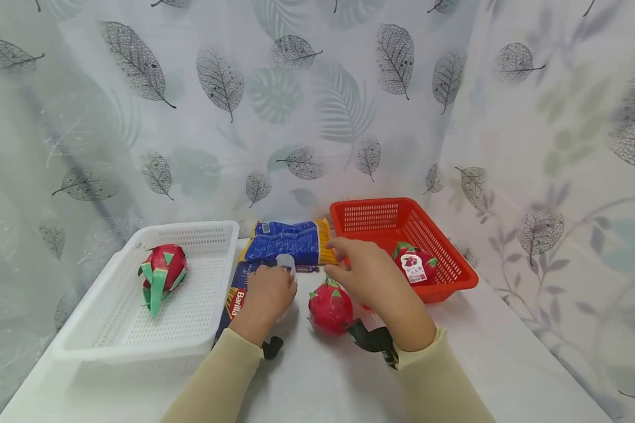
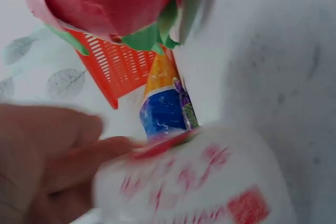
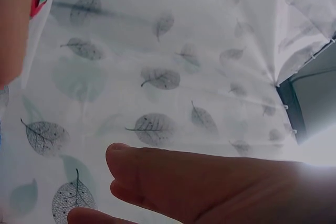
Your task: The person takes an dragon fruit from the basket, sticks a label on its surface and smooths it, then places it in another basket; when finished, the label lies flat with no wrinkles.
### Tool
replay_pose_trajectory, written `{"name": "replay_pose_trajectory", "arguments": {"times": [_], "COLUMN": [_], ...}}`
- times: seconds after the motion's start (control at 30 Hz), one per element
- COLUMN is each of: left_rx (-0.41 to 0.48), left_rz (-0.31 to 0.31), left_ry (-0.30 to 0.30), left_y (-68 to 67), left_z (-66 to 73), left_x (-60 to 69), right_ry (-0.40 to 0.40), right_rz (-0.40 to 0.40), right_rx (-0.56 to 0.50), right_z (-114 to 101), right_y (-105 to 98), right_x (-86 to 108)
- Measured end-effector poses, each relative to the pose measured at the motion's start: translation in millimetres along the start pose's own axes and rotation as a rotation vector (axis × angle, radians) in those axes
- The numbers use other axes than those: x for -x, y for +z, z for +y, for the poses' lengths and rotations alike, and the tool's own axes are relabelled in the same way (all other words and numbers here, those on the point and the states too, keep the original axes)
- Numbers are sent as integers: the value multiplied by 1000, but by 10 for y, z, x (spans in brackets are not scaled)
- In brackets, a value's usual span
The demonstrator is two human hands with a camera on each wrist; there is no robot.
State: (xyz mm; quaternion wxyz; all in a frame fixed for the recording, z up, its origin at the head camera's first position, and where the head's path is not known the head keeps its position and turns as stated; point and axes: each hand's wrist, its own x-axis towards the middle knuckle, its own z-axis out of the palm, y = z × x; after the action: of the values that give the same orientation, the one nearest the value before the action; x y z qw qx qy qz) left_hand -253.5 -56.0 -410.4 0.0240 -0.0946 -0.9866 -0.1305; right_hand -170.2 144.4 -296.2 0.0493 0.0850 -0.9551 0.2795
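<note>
My left hand (image 1: pixel 267 296) pinches a white label with red print (image 2: pixel 194 182), blurred in the left wrist view. In the head view only a pale part of the label (image 1: pixel 286 262) shows beyond the fingers. Just right of that hand, a red dragon fruit (image 1: pixel 330 310) with green leaf tips sits on the white table. My right hand (image 1: pixel 367 276) hovers above and to the right of this fruit, fingers apart and holding nothing. The same fruit (image 2: pixel 115 9) fills the top of the left wrist view.
On the left, a white basket (image 1: pixel 224 282) holds another dragon fruit (image 1: pixel 167 271). A red basket (image 1: pixel 450 288) at the right holds a labelled dragon fruit (image 1: pixel 415 264). Between them lie a blue and yellow packet (image 1: pixel 286 241), a Barilla spaghetti box (image 1: pixel 235 299) and a small purple wrapper (image 1: pixel 308 268).
</note>
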Motion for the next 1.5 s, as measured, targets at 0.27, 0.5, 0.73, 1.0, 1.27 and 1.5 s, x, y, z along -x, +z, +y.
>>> {"name": "replay_pose_trajectory", "arguments": {"times": [0.27, 0.5, 0.73, 1.0, 1.27, 1.5], "left_rx": [558, 740, 898, 1030, 1056, 1059], "left_rz": [324, 306, 414, 472, 428, 388], "left_ry": [1, -17, 77, 196, 246, 243], "left_y": [-223, -367, -548, -695, -725, -749], "left_z": [-12, 30, 186, 382, 423, 421], "left_x": [81, 174, 411, 663, 741, 753], "right_ry": [7, -40, -229, -330, -397, -423], "right_rz": [-6, 39, 238, 406, 515, 533], "right_rx": [-13, -24, -106, -212, -190, -153], "right_z": [4, 3, -26, -79, -78, -90], "right_y": [-19, 40, 131, 189, 219, 224], "right_x": [-16, -30, -59, -35, -39, -44]}}
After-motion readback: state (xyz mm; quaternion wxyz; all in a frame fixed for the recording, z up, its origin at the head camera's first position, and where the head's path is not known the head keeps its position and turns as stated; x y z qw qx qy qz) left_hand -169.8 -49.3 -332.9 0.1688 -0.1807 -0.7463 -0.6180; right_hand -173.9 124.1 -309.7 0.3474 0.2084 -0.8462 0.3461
